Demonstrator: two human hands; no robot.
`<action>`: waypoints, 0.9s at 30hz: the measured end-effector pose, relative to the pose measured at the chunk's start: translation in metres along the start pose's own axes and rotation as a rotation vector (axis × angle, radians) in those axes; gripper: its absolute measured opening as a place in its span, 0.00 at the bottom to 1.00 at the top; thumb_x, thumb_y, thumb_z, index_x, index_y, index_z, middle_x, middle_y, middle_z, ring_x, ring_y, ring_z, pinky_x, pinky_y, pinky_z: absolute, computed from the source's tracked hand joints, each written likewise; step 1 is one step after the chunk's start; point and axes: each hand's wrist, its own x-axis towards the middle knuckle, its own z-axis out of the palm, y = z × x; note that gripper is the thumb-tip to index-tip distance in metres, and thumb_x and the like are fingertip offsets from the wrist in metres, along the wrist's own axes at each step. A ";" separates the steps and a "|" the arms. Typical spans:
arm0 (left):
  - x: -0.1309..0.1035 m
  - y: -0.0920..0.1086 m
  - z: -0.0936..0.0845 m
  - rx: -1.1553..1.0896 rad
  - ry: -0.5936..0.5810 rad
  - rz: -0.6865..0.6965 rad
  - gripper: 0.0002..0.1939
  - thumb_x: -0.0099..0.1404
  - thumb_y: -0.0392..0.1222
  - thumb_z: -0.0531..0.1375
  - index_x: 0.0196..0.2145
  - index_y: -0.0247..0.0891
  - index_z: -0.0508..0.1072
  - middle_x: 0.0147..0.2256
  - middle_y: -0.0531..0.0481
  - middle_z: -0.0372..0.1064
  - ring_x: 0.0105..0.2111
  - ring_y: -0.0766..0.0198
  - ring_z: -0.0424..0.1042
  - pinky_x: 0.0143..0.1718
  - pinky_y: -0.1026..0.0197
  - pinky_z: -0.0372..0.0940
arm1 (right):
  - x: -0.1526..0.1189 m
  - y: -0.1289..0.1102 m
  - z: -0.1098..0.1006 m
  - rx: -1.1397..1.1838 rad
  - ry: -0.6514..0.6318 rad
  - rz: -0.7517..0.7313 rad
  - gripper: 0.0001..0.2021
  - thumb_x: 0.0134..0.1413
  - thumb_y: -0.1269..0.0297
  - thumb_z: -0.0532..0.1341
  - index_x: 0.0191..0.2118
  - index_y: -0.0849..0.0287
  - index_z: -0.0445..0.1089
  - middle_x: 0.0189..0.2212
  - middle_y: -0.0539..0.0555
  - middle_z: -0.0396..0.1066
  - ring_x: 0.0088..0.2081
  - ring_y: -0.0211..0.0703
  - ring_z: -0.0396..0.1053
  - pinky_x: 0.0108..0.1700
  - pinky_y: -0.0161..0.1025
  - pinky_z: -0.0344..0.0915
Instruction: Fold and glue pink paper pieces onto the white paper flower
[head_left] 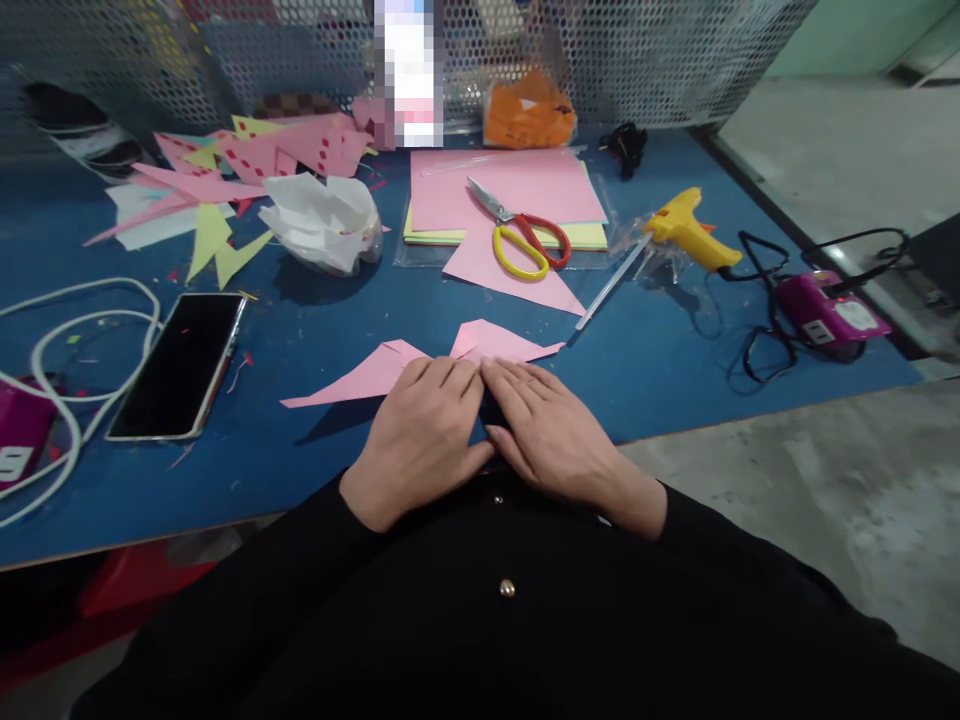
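Live at the near edge of the tabletop [315, 310]: folded pink paper [367, 372], wings spread either side, middle hidden under left hand [427, 430] and right hand [559, 435]. Fingers [517, 385] close together on both, over the paper; tips out of sight, so no telling whether clamped on it or just resting. Probably at a crease, so keep the edges matched, press evenly from the middle outward, go easy on those slim points. And ahead, scissors [507, 216] across a stack of coloured sheets [450, 190] and a loose pink sheet [480, 265]. Main hazard off right: yellow glue gun [686, 225], possibly hot, with a clear glue stick [615, 285] ending just beside the right wingtip. Over left, phone [180, 370] beside white cable [77, 440]; crumpled white paper [319, 215] farther back.
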 end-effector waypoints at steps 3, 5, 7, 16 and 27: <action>-0.013 -0.010 -0.004 -0.096 0.124 -0.132 0.18 0.68 0.44 0.58 0.52 0.32 0.72 0.48 0.39 0.74 0.49 0.48 0.70 0.52 0.47 0.62 | 0.004 -0.002 0.002 0.003 -0.027 -0.014 0.30 0.70 0.57 0.45 0.66 0.79 0.55 0.64 0.71 0.61 0.66 0.56 0.59 0.66 0.54 0.54; -0.022 -0.017 -0.006 -0.122 0.188 -0.302 0.13 0.69 0.42 0.59 0.49 0.37 0.74 0.47 0.43 0.75 0.49 0.50 0.71 0.51 0.48 0.62 | 0.005 -0.005 0.000 -0.037 -0.051 -0.020 0.30 0.70 0.56 0.46 0.67 0.77 0.54 0.64 0.71 0.61 0.66 0.58 0.58 0.66 0.55 0.53; -0.029 -0.024 -0.006 -0.138 0.193 -0.430 0.08 0.68 0.43 0.61 0.44 0.40 0.76 0.43 0.46 0.77 0.46 0.51 0.73 0.49 0.48 0.61 | 0.008 -0.010 -0.004 -0.087 -0.086 -0.031 0.32 0.70 0.52 0.47 0.68 0.72 0.54 0.64 0.72 0.61 0.64 0.61 0.59 0.65 0.57 0.52; -0.029 -0.032 -0.002 -0.171 0.145 -0.522 0.08 0.69 0.44 0.60 0.33 0.45 0.78 0.36 0.52 0.77 0.41 0.55 0.73 0.47 0.47 0.58 | 0.021 -0.022 -0.009 -0.179 -0.174 -0.007 0.39 0.65 0.39 0.45 0.70 0.64 0.52 0.57 0.72 0.65 0.58 0.65 0.60 0.61 0.60 0.51; -0.028 -0.035 -0.003 -0.100 0.124 -0.523 0.10 0.69 0.45 0.60 0.31 0.43 0.76 0.33 0.51 0.75 0.39 0.54 0.71 0.47 0.48 0.58 | 0.023 -0.025 -0.007 -0.255 -0.183 -0.001 0.40 0.64 0.36 0.42 0.71 0.59 0.52 0.57 0.70 0.64 0.58 0.65 0.61 0.61 0.59 0.49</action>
